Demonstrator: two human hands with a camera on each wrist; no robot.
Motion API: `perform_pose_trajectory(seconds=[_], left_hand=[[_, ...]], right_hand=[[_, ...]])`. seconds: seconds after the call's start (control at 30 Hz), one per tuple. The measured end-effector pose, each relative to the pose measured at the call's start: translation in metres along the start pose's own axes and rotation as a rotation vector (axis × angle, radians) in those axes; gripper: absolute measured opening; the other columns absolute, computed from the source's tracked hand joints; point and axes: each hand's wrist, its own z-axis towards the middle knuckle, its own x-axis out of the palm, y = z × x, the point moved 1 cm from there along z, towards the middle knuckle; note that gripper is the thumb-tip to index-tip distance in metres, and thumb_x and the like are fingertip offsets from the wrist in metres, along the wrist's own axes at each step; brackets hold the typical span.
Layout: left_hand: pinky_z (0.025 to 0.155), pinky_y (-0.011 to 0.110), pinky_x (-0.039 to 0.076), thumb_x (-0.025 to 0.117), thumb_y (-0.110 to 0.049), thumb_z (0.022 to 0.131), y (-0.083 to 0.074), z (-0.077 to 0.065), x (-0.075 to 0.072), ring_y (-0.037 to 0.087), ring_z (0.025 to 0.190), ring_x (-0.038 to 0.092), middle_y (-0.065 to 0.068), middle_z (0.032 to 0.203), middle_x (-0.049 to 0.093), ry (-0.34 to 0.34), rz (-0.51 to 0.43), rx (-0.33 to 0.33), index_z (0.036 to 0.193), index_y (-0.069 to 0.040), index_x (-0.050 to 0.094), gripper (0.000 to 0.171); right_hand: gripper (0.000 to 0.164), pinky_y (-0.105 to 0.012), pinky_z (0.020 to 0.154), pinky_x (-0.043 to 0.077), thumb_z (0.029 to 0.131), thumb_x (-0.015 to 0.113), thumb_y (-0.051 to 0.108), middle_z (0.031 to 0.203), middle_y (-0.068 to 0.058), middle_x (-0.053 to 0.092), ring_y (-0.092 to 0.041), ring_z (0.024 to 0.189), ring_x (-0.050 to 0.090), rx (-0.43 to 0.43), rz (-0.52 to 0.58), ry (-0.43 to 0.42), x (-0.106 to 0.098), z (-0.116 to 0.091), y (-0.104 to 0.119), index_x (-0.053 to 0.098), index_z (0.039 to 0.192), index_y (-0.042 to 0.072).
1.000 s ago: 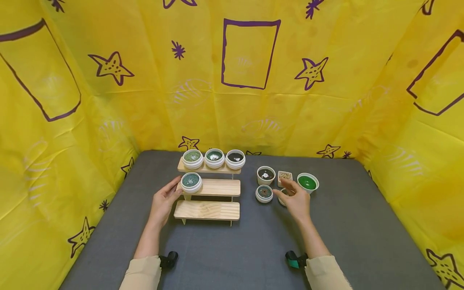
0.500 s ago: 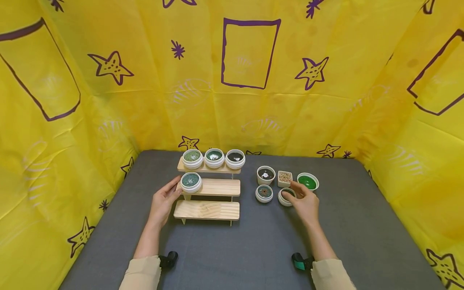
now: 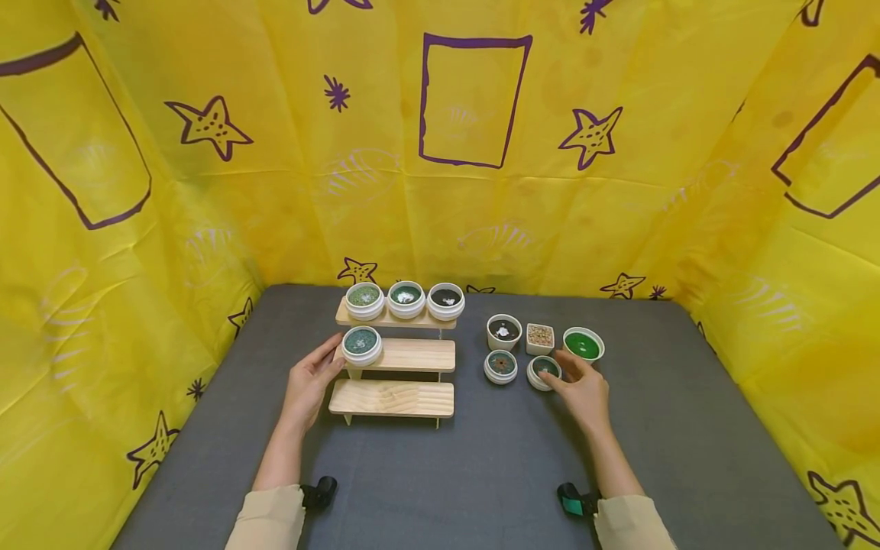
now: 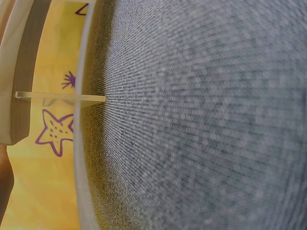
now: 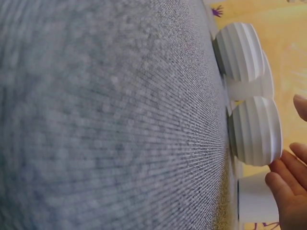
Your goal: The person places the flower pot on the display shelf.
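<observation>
In the head view my left hand (image 3: 309, 384) is at the left end of the middle shelf, its thumb and forefinger against a white ribbed cup (image 3: 361, 345) with blue-green filling. Whether it grips the cup or the board end is hidden; the left wrist view shows only a finger by the board end (image 4: 14, 120). My right hand (image 3: 580, 391), fingers loosely spread, is beside another ribbed cup (image 3: 541, 379) with dark green filling. In the right wrist view its fingertips touch or nearly touch that cup's rim (image 5: 273, 143). That cup stands on the grey table.
The three-step wooden stand (image 3: 392, 399) carries three filled cups on its top step, including a dark one (image 3: 446, 302). Near the right hand are a brown-filled cup (image 3: 500, 367), a dark-filled cup (image 3: 504, 333), a square grainy cup (image 3: 540, 338) and a bright green cup (image 3: 583, 345).
My right hand has moved right, from over the dark green cup to its right side, uncovering that cup and the square one. My left hand and the cup beside it have stayed put.
</observation>
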Motion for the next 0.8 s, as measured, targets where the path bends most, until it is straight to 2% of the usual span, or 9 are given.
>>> perform_pose_trajectory(seconds=[0.1, 0.2, 0.23, 0.43, 0.8], left_hand=[[0.101, 0.004, 0.044, 0.061, -0.002, 0.096, 0.0, 0.0, 0.0, -0.023, 0.113, 0.051, 0.026, 0.155, 0.038, -0.003, 0.007, -0.006, 0.145, 0.009, 0.041, 0.054], [0.102, 0.004, 0.044, 0.061, -0.002, 0.096, -0.001, 0.0, 0.001, -0.023, 0.113, 0.051, 0.025, 0.154, 0.038, -0.001, 0.007, -0.007, 0.145, 0.009, 0.041, 0.054], [0.101, 0.004, 0.044, 0.06, -0.002, 0.096, -0.001, 0.0, 0.001, -0.023, 0.112, 0.051, 0.025, 0.155, 0.038, 0.0, 0.003, -0.007, 0.145, 0.009, 0.041, 0.054], [0.1, 0.003, 0.044, 0.06, -0.001, 0.096, -0.001, 0.0, 0.0, -0.024, 0.112, 0.051, 0.027, 0.155, 0.036, 0.007, -0.007, -0.001, 0.145, 0.01, 0.041, 0.054], [0.101, 0.004, 0.044, 0.061, -0.003, 0.096, -0.001, 0.0, 0.0, -0.023, 0.113, 0.051, 0.026, 0.155, 0.038, -0.003, 0.001, -0.009, 0.145, 0.008, 0.042, 0.054]], right_hand=[[0.054, -0.018, 0.096, 0.056, 0.078, 0.084, 0.017, 0.129, -0.017, 0.068, -0.03, 0.122, 0.064, 0.007, -0.044, 0.015, 0.0, 0.001, -0.003, 0.065, 0.127, 0.002], [0.057, -0.044, 0.103, 0.055, 0.079, 0.084, 0.02, 0.129, -0.02, 0.067, -0.034, 0.121, 0.064, 0.006, -0.091, 0.03, 0.0, 0.001, -0.005, 0.063, 0.129, 0.001], [0.058, -0.047, 0.102, 0.054, 0.078, 0.084, 0.021, 0.129, -0.021, 0.067, -0.035, 0.12, 0.065, 0.003, -0.107, 0.034, 0.0, 0.001, -0.006, 0.063, 0.129, 0.002], [0.063, -0.049, 0.101, 0.055, 0.077, 0.084, 0.026, 0.128, -0.022, 0.067, -0.035, 0.119, 0.065, -0.007, -0.178, 0.05, 0.0, 0.001, -0.011, 0.061, 0.131, 0.003], [0.064, -0.048, 0.1, 0.056, 0.079, 0.083, 0.027, 0.124, -0.023, 0.069, -0.035, 0.114, 0.067, -0.003, -0.194, 0.086, 0.001, 0.001, -0.014, 0.059, 0.132, 0.002]])
